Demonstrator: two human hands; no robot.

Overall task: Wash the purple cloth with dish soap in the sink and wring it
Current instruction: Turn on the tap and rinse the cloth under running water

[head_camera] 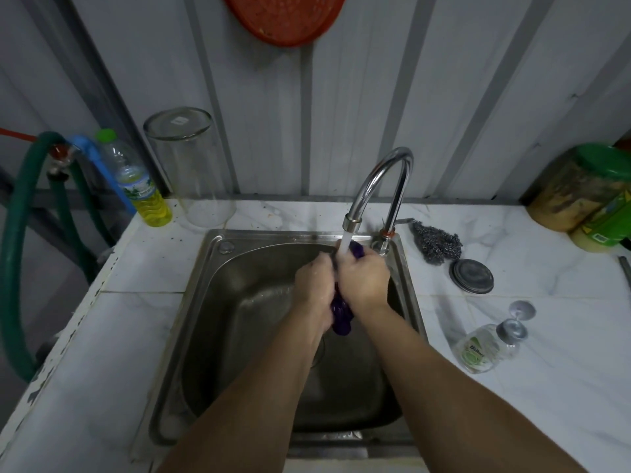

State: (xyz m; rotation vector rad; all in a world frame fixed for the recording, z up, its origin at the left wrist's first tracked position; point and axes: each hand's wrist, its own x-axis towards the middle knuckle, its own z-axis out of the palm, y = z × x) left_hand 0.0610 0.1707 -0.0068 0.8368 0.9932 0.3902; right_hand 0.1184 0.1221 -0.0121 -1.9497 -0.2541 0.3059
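Both hands are clamped on the purple cloth point(341, 314), bunched into a rope over the sink point(218, 336), toward its back edge under the running tap point(379, 186). Long axis runs near-to-far: one end pokes out beyond the right hand point(363, 279) by the water stream, the other hangs below the left hand point(314, 285). Hands are side by side, touching, fists closed around it. So I'd guess a wring means twisting opposite ways about that axis. Soap bottle point(481, 349) lies on the tabletop near the sink's right edge.
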